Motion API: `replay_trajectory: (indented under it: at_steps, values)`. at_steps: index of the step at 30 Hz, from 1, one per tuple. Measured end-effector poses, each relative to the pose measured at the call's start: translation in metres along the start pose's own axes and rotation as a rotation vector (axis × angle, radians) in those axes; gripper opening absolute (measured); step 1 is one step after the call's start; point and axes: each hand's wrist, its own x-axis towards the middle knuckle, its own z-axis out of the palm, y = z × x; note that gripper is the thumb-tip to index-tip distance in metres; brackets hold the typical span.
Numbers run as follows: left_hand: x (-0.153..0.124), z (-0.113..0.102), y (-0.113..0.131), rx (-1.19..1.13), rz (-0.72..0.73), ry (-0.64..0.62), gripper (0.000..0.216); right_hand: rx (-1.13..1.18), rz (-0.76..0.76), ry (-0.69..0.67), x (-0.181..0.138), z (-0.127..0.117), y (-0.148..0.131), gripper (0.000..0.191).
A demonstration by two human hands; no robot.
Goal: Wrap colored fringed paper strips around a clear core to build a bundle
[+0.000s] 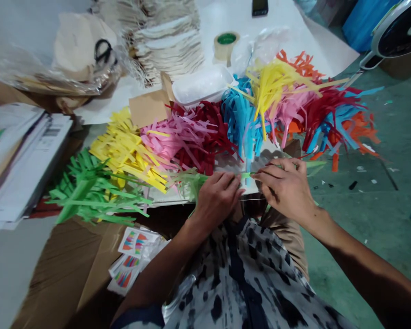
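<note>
At the near table edge, my left hand [219, 194] and my right hand [285, 185] are closed on a light green paper tassel strip [245, 175], which stretches across the short gap between them. Its fringed end spreads out left of my left hand, and a pale green tip shows beyond my right hand. My fingertips partly hide the strip. Just behind my hands hang blue tassels [239, 109]. Dark red tassels [205, 132] and pink tassels [178, 141] lie to the left, followed by yellow tassels [126, 146] and darker green tassels [89, 187].
A tape roll [225, 48], a white tray [202, 86] and brown card [150, 107] stand behind the tassels. Stacked cream strings [167, 45] and black scissors [103, 51] are farther back. Papers [27, 160] lie left; a cardboard box [68, 260] sits below; a fan [402, 29] stands right.
</note>
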Motion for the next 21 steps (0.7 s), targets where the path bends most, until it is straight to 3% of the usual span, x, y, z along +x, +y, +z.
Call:
replay_trajectory:
  at_steps: [6,12,17,21]
  values:
    - [-0.013,-0.011,-0.025,0.049,-0.063,0.086,0.017,0.089,-0.039,0.018,0.011,0.000,0.015,0.025]
    - [0.009,-0.001,-0.013,-0.143,-0.089,0.041,0.018,0.113,-0.153,0.075,0.015,0.008,0.031,0.023]
    - [0.016,0.007,-0.013,-0.153,-0.111,-0.005,0.010,0.062,-0.129,0.097,0.014,0.013,0.027,0.022]
    - [0.015,0.010,-0.014,-0.142,-0.119,-0.011,0.017,0.070,-0.126,0.080,0.016,0.015,0.019,0.021]
